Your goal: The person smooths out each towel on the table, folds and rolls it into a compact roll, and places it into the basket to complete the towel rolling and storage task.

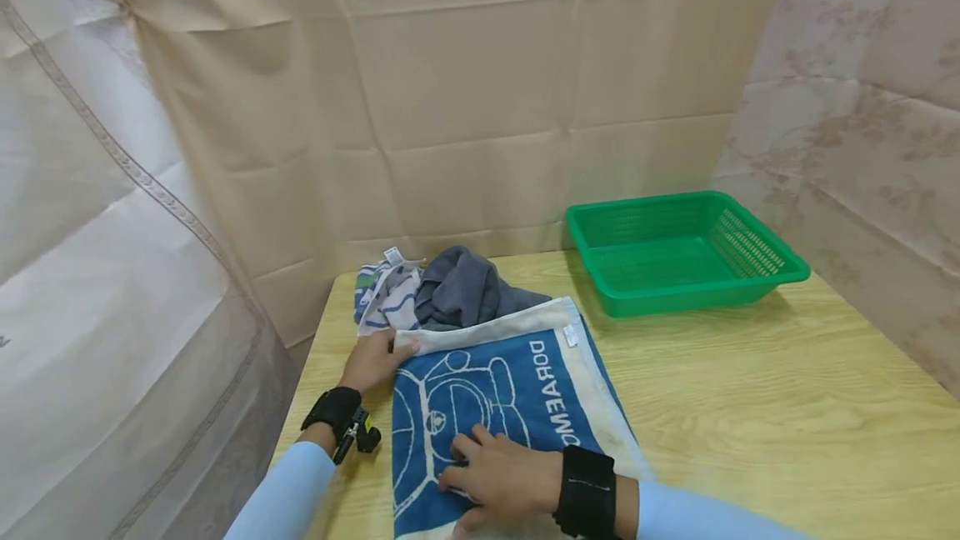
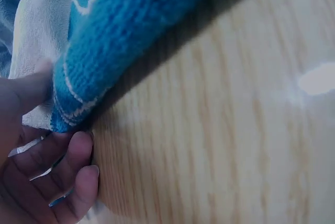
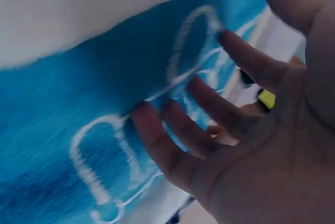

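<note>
A blue towel with a white border, a white line drawing and lettering [image 1: 540, 373] lies folded flat on the table. My left hand [image 1: 372, 363] is at its far left corner, pinching the edge between thumb and fingers. In the left wrist view, the thumb is on top of the towel [image 2: 120, 30] and the fingers [image 2: 78, 153] curl under its edge. My right hand [image 1: 504, 473] is over the nearer middle of the towel, fingers spread and slightly bent. The right wrist view shows those fingers [image 3: 157, 130] against the blue fabric, gripping nothing.
Behind the blue towel sit a crumpled grey towel [image 1: 465, 286] and a striped white-and-blue cloth [image 1: 390, 298] with a tag. A green plastic basket [image 1: 682, 298] with perforated sides stands at the back right of the wooden table [image 1: 765, 415]. Curtains [image 1: 480, 90] hang around the table.
</note>
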Available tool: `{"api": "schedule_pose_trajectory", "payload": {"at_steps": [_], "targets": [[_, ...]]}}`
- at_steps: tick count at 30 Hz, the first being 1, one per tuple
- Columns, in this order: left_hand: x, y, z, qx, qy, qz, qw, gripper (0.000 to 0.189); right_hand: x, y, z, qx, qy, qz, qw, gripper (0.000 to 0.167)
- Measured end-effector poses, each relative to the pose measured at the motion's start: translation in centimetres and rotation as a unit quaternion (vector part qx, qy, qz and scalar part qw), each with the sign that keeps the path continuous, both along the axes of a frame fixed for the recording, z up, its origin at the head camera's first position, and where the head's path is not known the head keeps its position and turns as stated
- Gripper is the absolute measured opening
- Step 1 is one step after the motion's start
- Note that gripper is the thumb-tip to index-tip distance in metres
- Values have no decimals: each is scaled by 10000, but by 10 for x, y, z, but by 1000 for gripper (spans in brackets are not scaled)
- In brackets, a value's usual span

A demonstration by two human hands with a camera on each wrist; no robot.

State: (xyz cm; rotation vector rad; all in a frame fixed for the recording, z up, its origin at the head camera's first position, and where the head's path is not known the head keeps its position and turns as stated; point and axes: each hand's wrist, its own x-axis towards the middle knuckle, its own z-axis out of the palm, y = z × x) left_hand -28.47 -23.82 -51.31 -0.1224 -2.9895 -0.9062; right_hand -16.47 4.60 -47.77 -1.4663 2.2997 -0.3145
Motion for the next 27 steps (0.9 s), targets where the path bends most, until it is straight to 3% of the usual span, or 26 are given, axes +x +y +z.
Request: {"api": "schedule_pose_trajectory", "payload": {"at_steps": [6,12,15,19,24,27], "targets": [[-2,8,0,-355,518,90,9980,33,-22,8,-10,58,264,-418,9988,56],[-5,14,1,-415,676,248,9965,35,-37,14,-16,-98,547,-744,9957,56],[-7,19,2,-404,596,352,9968,34,-24,5,-14,-101,706,-782,9944,60],[-4,17,6,-354,482,443,9972,27,4,-19,-14,-12,1239,-193,9921,66],[-2,17,9,-147,395,332,9986,27,33,-39,-18,41,2037,545,9775,53],[0,16,8,-97,328,396,9986,27,47,-47,-25,-59,2160,756,9734,42]]}}
